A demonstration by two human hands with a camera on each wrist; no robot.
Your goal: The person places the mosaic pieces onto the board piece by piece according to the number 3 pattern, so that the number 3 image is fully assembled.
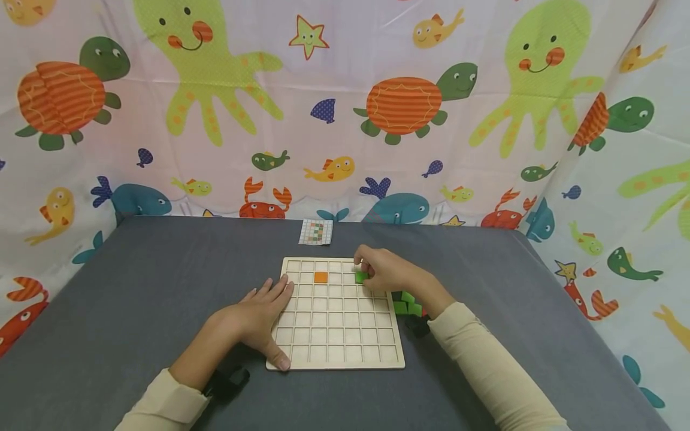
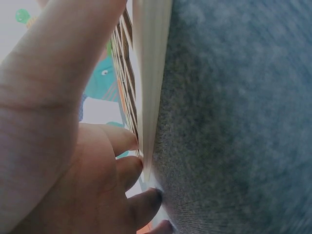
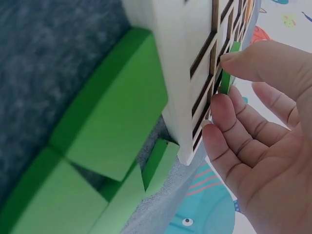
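A pale wooden grid board [image 1: 336, 323] lies on the grey table, with an orange tile [image 1: 320, 277] in a cell of its second row. My left hand [image 1: 253, 317] rests spread along the board's left edge, its thumb on the near left corner. Toward the far right of the board, my right hand [image 1: 390, 270] pinches a green tile [image 1: 360, 277] between thumb and fingers at a second-row cell. In the right wrist view that green tile [image 3: 225, 80] stands on edge to the camera against the grid; whether it sits fully in the cell cannot be told.
Several loose green tiles [image 1: 408, 307] lie against the board's right side, partly under my right forearm, with a bit of red [image 1: 424, 312] beside them. A small card with a coloured grid pattern [image 1: 315, 231] lies beyond the board. A sea-animal curtain [image 1: 334, 197] hangs behind the table.
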